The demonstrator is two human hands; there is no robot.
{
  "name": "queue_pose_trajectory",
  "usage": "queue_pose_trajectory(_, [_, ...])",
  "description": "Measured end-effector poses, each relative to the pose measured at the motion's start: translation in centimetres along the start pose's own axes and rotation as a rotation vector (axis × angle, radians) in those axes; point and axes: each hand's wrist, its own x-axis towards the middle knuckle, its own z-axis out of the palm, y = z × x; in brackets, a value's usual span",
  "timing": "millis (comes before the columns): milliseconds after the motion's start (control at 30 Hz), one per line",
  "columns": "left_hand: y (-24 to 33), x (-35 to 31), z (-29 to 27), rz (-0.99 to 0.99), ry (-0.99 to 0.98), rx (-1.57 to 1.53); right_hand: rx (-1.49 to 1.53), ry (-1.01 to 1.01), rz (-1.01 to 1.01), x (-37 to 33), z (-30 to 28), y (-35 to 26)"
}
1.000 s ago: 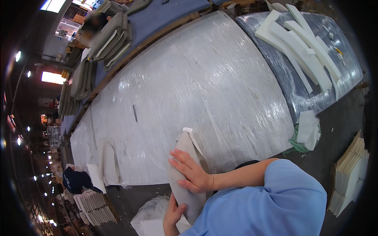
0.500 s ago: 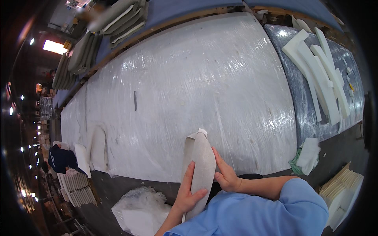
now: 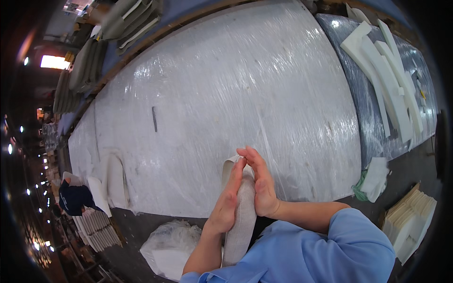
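Note:
A long light-grey fabric-covered padded piece [image 3: 244, 203] stands between my palms, reaching from my body to the near edge of the table. My left hand [image 3: 226, 200] lies flat along its left side, fingers straight and pointing forward. Against the right side presses my right hand [image 3: 263, 186], open as well, its fingertips meeting those of the left over the far end. A pale loose flap of the cover [image 3: 228, 169] shows beside the left fingers. The fingers partly hide the tip of the piece.
The large table [image 3: 203, 108] is wrapped in clear film, with a thin dark strip [image 3: 155, 119] on it. White foam strips [image 3: 387, 87] lie on the right-hand table. A plastic-wrapped bundle [image 3: 170, 247] sits on the floor at front left. At far left a person [image 3: 75, 198] bends over.
Both hands have slid forward along the padded piece toward its far end. My left thumb has left its top, and the fingertips now come together there. The view has shifted slightly.

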Motion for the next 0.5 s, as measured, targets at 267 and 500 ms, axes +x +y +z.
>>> queue_pose_trajectory(267, [2.4,3.7,-0.1,-0.063,-0.051,0.401,-0.236,0.121,-0.13,-0.8,1.7,3.0])
queue_pose_trajectory(500, [0.7,3.3,-1.9,-0.204,0.088,-0.119,-0.189,0.075,0.013,1.4,0.9,-0.5])
